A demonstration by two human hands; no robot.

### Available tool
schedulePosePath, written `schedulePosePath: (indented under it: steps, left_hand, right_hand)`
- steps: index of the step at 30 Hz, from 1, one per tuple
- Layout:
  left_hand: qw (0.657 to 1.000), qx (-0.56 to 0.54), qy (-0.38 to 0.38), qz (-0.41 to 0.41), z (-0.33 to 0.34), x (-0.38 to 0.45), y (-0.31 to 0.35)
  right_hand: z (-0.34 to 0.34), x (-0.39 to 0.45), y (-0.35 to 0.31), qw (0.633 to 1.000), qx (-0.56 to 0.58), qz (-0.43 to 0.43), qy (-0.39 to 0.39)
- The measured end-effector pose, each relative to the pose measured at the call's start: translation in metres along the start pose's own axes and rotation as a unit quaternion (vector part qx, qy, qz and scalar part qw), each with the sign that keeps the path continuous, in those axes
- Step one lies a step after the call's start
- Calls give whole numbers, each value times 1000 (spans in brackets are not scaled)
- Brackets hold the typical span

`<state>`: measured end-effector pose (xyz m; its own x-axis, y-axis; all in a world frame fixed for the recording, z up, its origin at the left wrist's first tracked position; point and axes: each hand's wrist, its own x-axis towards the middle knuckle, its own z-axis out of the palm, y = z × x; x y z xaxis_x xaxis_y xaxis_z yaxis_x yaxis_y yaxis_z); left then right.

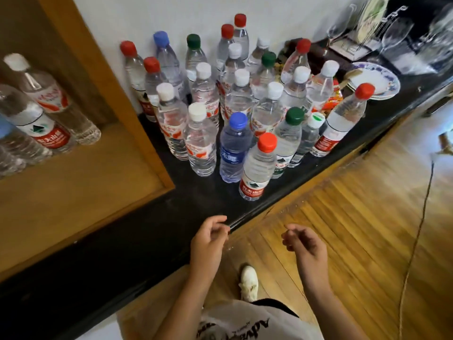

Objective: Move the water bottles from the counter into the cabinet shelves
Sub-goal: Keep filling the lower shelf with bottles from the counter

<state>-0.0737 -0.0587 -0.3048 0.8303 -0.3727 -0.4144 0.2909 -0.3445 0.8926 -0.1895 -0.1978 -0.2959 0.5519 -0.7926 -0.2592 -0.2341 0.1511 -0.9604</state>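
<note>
Both hands empty, held low in front of the body. Left hand (209,238) sits over the near edge of the dark table (137,244), fingers (218,220) loosely curled, gripping nothing. Right hand (306,244) hangs over the wooden floor (367,217), fingers (290,238) likewise loosely curled, apart from the table.

Water bottles (235,94) stand upright in a tight cluster on the table against the white wall (196,13); caps red, white, blue, green. Nearest the hands: a red-capped bottle (257,168), a blue bottle (232,148) just beside it on its left.

Wooden cabinet (93,173) at left; on its shelf a few bottles (46,104) already stand near the back.

Stacked plates (377,82) and glassware (397,38) at the table's far right. White shoe (248,282) on the floor below.
</note>
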Motion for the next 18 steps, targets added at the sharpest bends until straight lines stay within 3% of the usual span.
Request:
schedulePosePath:
  steps: [10,14,18]
  left_hand:
    - [988,-13,99,115,34,73,67]
    - [979,-35,82,181,37,84,90]
    - [978,-33,80,188,43,93,106]
  right_hand:
    - [12,64,-25,991,-80,-55,-90]
    - [30,86,-31,978,-136,-81,-138]
    - [44,99,-36,967,-129,-138,-170]
